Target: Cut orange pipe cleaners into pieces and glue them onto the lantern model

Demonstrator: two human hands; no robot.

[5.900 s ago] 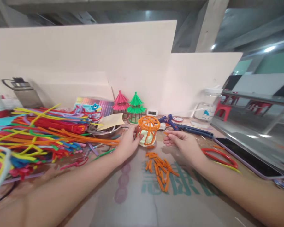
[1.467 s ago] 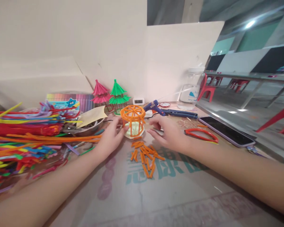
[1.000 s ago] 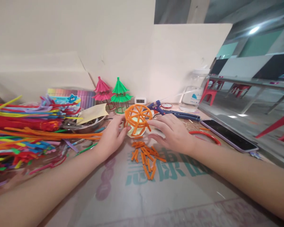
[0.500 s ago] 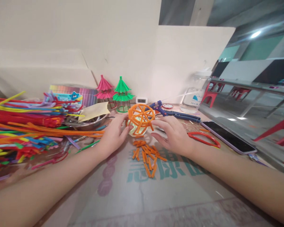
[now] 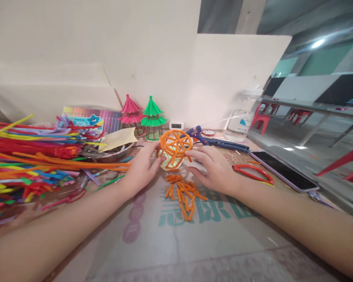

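Note:
An orange pipe-cleaner frame (image 5: 176, 143) with a round, spoked top stands on the table between my hands, above a pale yellow-green base (image 5: 173, 161). My left hand (image 5: 145, 162) rests at its left side, thumb and fingers apart; some fingertips are hidden there. On the right, my right hand (image 5: 211, 166) has spread, slightly bent fingers, with the index fingertip against or very near the frame's edge. Short cut orange pipe-cleaner pieces (image 5: 185, 194) lie in a loose pile just in front of the frame.
Bundled coloured pipe cleaners (image 5: 32, 150) fill the left side, beside a metal bowl (image 5: 106, 152). Pink (image 5: 131, 111) and green (image 5: 151, 113) pagoda models stand behind. A glue gun (image 5: 197, 135), red-handled pliers (image 5: 254, 172), a phone (image 5: 282, 170) and a clear bottle (image 5: 239, 121) are at right.
Both hands and the orange frame stay almost in place. The right fingers sit slightly lower by the frame's edge, and the whole view has shifted a little.

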